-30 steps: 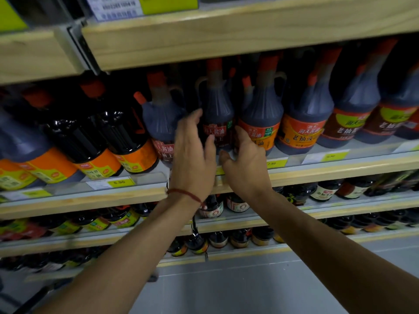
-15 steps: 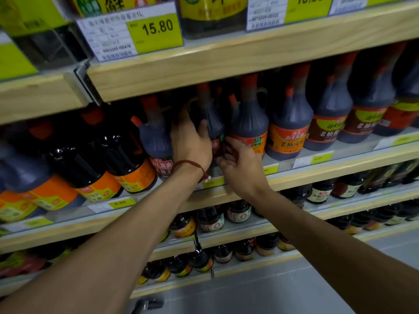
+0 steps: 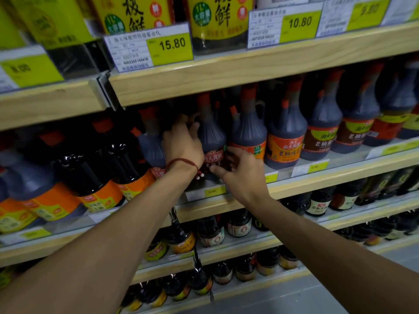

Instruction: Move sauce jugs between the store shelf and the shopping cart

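1. The sauce jug [image 3: 212,141] at the centre is dark brown-black and ribbed on its shoulder, with an orange-red cap and a red label bearing pale characters.
2. At three o'clock of it, the neighbour jug [image 3: 285,143] wears an orange label with a red band and dark characters.
3. At nine o'clock, glossy black bottles [image 3: 90,175] carry orange and yellow labels.
4. At twelve o'clock, the upper bottles [image 3: 217,19] show yellow labels, black characters and a green round badge.
5. The price tag [image 3: 158,47] is white and yellow-green with black digits.
6. The shelf [image 3: 226,73] edge is pale wood grain.
7. A red cord bracelet [image 3: 182,161] circles my left wrist.
8. The floor [image 3: 294,298] at five o'clock is grey.
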The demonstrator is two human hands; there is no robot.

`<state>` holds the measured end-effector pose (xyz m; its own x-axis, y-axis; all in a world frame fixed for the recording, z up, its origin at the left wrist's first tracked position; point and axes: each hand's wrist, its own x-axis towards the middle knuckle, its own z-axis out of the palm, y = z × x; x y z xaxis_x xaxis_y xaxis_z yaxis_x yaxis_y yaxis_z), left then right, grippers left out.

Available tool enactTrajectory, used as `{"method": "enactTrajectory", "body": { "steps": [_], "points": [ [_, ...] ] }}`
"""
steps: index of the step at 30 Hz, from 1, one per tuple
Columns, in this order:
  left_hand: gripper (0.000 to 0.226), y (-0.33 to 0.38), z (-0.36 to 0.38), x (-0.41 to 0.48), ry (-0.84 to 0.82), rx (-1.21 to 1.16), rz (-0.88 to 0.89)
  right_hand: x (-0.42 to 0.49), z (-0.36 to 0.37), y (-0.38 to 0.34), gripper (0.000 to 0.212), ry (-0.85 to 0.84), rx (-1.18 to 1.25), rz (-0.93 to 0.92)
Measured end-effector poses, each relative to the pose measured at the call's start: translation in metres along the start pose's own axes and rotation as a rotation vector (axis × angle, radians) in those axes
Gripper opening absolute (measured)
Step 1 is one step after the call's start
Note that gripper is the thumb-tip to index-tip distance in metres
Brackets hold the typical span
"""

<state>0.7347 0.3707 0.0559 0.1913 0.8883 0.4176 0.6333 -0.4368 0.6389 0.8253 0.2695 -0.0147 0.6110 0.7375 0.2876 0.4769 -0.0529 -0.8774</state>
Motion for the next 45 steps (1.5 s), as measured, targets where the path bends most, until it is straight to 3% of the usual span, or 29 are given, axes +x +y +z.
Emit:
{"method": "enactTrajectory", "body": {
  "steps": [6, 23, 29, 38, 45],
  "points": [
    [0.029, -0.007, -0.01, -0.001, -0.025, -0.126, 0.009, -0.004, 0.009, -0.002, 0.067, 0.052, -0.112, -0.002],
    [0.021, -0.015, -0.009, -0.028, 0.053, -0.259, 0.107, -0.009, 0.004, 0.001, 0.056, 0.071, -0.082, -0.031],
    [0.034, -0.023, -0.008, -0.06, 0.012, -0.391, 0.055, -0.013, 0.003, -0.002, 0.052, 0.04, -0.073, -0.019],
    [0.066, -0.04, -0.003, -0.066, -0.132, -0.357, 0.046, -0.009, 0.012, -0.006, 0.048, 0.091, -0.077, 0.044],
    [0.071, -0.037, -0.012, -0.074, -0.223, -0.278, 0.089, -0.022, -0.004, -0.014, 0.046, 0.006, -0.153, -0.003]
  ]
}}
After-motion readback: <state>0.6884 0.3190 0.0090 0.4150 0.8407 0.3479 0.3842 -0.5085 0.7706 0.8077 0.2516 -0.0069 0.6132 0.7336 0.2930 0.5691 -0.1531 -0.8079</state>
